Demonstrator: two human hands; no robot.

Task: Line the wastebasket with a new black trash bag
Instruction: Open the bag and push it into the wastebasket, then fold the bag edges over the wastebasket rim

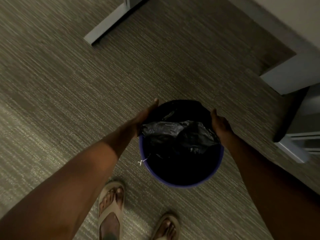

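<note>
A round blue wastebasket (180,183) stands on the carpet just ahead of my feet. A black trash bag (180,134) lies in it, its far edge stretched over the far rim, while the near rim shows bare blue. My left hand (147,115) presses against the bag at the left side of the rim. My right hand (220,124) holds the bag at the right side. A loose fold of the bag sags across the opening between the hands. A thin white string (142,161) hangs at the left rim.
Grey-brown carpet (69,84) covers the floor. A white furniture base (107,26) juts in at the top, another white cabinet corner (284,80) stands to the right, with a dark gap and white frame (294,149) beside it. My sandalled feet (112,208) are at the bottom.
</note>
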